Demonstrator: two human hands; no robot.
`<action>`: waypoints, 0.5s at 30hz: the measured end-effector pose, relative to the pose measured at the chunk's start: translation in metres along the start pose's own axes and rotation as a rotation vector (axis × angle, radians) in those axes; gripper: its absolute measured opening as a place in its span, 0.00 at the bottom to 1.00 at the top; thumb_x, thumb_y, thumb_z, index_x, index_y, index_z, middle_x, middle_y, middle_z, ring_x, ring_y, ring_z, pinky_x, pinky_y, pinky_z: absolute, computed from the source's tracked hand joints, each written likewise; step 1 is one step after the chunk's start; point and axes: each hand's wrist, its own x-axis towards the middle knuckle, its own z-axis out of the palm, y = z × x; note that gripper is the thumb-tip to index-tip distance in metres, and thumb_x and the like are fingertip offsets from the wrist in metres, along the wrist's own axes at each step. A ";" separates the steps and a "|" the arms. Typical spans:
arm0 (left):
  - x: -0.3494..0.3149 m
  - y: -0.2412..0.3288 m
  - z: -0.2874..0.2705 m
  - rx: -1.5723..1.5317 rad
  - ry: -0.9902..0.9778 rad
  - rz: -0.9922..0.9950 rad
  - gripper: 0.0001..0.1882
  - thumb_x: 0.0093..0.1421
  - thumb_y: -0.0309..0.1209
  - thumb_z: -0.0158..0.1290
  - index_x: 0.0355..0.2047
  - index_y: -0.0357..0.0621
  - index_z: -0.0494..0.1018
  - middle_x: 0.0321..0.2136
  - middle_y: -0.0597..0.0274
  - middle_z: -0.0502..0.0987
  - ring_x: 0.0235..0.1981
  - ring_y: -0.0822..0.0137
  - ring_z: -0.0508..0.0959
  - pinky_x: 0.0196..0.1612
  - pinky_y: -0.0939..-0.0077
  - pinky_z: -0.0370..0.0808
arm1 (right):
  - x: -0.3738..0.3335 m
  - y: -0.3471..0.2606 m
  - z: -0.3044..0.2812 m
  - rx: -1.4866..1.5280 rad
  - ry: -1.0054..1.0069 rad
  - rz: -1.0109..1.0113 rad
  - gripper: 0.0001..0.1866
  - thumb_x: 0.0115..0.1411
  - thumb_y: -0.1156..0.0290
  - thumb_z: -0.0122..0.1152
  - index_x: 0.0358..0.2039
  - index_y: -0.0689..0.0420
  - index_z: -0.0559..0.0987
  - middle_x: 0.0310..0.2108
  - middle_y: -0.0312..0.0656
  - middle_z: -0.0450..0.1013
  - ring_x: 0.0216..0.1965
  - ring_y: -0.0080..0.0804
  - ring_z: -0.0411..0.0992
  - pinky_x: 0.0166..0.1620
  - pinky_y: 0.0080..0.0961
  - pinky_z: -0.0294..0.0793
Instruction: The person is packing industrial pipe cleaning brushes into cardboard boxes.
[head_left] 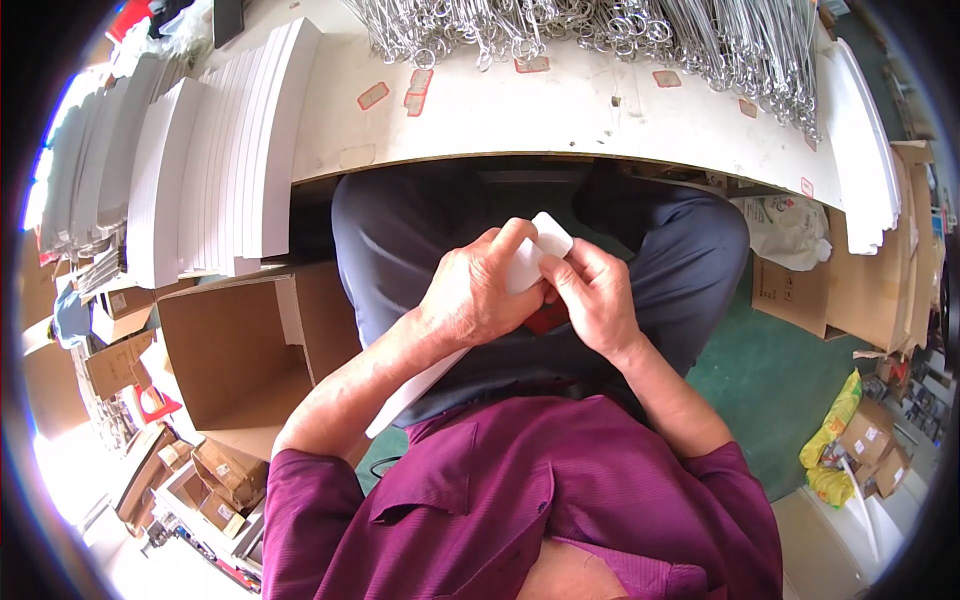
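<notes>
A long, narrow white box (525, 268) slants across my lap, its far end between my two hands and its near end showing below my left forearm. My left hand (478, 285) is wrapped round it from the left, near the far end. At that same end, my right hand (600, 298) pinches the box between thumb and fingers. A small white flap (553, 234) stands out above my fingers. Something red (546, 318) shows just below the hands; what it is I cannot make out.
Ahead is a white table (450, 130) with a heap of thin metal rods with ring ends (600, 25). Rows of long white boxes (215, 170) stand at its left, more white pieces (858, 150) at its right. An open carton (240, 350) is on my left, cardboard (880, 260) on the right.
</notes>
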 end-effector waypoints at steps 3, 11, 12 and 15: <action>-0.001 0.001 0.001 -0.014 -0.007 -0.070 0.28 0.55 0.30 0.65 0.53 0.47 0.65 0.36 0.47 0.82 0.38 0.47 0.85 0.39 0.58 0.83 | 0.000 -0.005 0.010 -0.243 0.160 -0.359 0.15 0.70 0.69 0.61 0.52 0.65 0.80 0.35 0.50 0.82 0.34 0.32 0.82 0.38 0.28 0.79; -0.003 -0.006 0.012 0.061 0.056 -0.103 0.38 0.54 0.34 0.65 0.60 0.37 0.58 0.36 0.39 0.82 0.35 0.41 0.85 0.38 0.53 0.83 | 0.006 -0.006 0.003 -0.420 0.143 -0.528 0.14 0.70 0.69 0.61 0.48 0.65 0.82 0.37 0.51 0.82 0.34 0.36 0.82 0.38 0.28 0.79; -0.003 -0.005 0.011 0.061 0.056 -0.104 0.38 0.54 0.34 0.65 0.60 0.37 0.58 0.36 0.39 0.82 0.35 0.41 0.85 0.38 0.53 0.83 | 0.006 -0.012 0.001 -0.244 0.103 -0.264 0.13 0.70 0.69 0.61 0.47 0.65 0.83 0.37 0.48 0.83 0.35 0.30 0.82 0.38 0.26 0.79; -0.002 0.000 0.010 0.125 0.024 -0.097 0.41 0.54 0.34 0.65 0.63 0.35 0.57 0.36 0.38 0.82 0.35 0.43 0.85 0.37 0.55 0.83 | 0.011 -0.016 0.001 0.021 0.061 -0.001 0.10 0.68 0.71 0.64 0.43 0.65 0.82 0.36 0.40 0.83 0.37 0.19 0.78 0.40 0.22 0.80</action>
